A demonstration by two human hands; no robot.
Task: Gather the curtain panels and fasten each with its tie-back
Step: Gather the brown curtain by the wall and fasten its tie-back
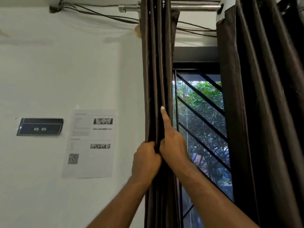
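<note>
- Plaque (40, 127), far left on the wall (49, 71): dark, white lettering, reads "WS 05".
- Printed sheet (89, 143), just right of the plaque: small photos and lines of text too blurred to read; QR code (73, 158) at lower left of the page. No brand legible anywhere.
- Left hand (146, 160), centre: fingers curled round the outer folds of the bunched cloth, clamped on it.
- Left curtain panel (156, 63), centre, hanging from the curtain rod (194, 7): dark brown, satin sheen, already drawn into tight vertical pleats against the wall edge. Judged soft, limp and fairly light, with a slick face likely to slide through a loose grip; best taken around the whole bundle at about mid-height, where both hands sit now, pleats squeezed flat before any tie goes round.
- Right hand (172, 148), touching the left hand: thumb and lower fingers closed on the inner edge of the same bundle, forefinger laid straight up along a fold.
- Window grille (202, 120), between the panels: black diagonal bars, foliage beyond.
- Right curtain panel (255, 96), far right: same cloth, hanging in looser folds, untouched, not yet gathered.
- Tie-back: none in view for either panel.
</note>
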